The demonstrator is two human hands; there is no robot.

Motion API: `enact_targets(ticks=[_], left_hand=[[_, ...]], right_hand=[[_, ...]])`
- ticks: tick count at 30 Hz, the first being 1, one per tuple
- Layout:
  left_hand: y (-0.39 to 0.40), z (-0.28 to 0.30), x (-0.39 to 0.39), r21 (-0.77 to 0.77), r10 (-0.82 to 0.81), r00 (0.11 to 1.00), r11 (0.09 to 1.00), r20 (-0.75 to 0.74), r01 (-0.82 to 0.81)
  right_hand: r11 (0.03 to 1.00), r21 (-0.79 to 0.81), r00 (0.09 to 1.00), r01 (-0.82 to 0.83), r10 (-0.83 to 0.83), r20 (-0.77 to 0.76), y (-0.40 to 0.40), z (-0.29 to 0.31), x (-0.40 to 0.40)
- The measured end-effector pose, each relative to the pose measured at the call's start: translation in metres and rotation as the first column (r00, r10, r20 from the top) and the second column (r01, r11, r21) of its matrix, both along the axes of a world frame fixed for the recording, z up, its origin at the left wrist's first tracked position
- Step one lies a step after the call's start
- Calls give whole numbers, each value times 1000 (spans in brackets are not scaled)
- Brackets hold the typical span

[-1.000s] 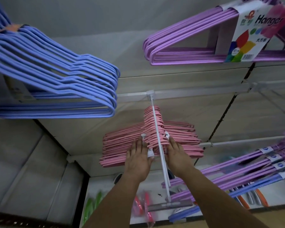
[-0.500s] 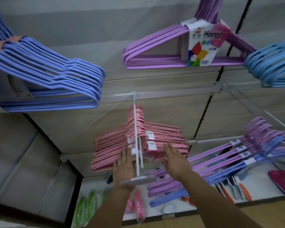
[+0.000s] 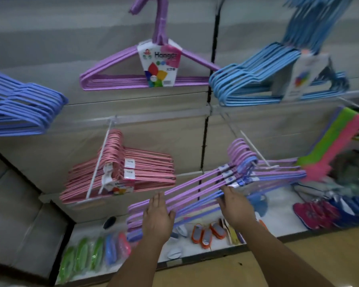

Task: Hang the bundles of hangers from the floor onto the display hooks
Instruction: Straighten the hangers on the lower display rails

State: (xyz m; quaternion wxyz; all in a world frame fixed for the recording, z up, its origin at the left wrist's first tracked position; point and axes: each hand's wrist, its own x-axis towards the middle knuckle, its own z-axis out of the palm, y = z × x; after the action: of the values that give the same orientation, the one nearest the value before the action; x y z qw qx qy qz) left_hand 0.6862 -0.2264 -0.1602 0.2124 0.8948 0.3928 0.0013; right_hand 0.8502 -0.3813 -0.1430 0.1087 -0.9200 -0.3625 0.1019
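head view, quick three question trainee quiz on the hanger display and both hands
1. True or false: the pink wire hanger bundle already hangs on a white display hook.
2. Which bundle bears the label reading "Hanger": A light blue, B purple plastic hanger bundle, C pink?
3. What do the left hand and right hand reach towards?

Key: 1 true. 2 B. 3 The mixed lilac and blue hanger bundles on the lower hook; both hands have straight fingers.

The lilac-and-blue hanger bundles (image 3: 205,189) slanted across the lower middle, crowding their white display hook (image 3: 255,151). Bare wall panel (image 3: 187,139) lay open between them and the pink hanger bundles (image 3: 145,172). Below, packaged brushes (image 3: 205,235) covered the bottom shelf (image 3: 278,222).
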Motion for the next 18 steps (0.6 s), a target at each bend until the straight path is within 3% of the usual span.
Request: enact_targets(ticks=[3, 7, 13, 18], left_hand=[[-18, 5, 29, -19, -73, 997, 997, -19, 73], [-21, 0, 65, -59, -110, 993, 992, -43, 107], [-15, -18, 106, -78, -158, 977, 986, -143, 148], [1, -39, 124, -60, -169, 958, 985, -231, 159]], right_hand=[[994, 57, 994, 96, -99, 44, -31, -1, 22], [992, 104, 986, 70, -85, 145, -41, 1, 49], [986, 27, 970, -162, 155, 189, 0, 5, 57], [928, -112, 914, -354, 369, 167, 38, -3, 61]])
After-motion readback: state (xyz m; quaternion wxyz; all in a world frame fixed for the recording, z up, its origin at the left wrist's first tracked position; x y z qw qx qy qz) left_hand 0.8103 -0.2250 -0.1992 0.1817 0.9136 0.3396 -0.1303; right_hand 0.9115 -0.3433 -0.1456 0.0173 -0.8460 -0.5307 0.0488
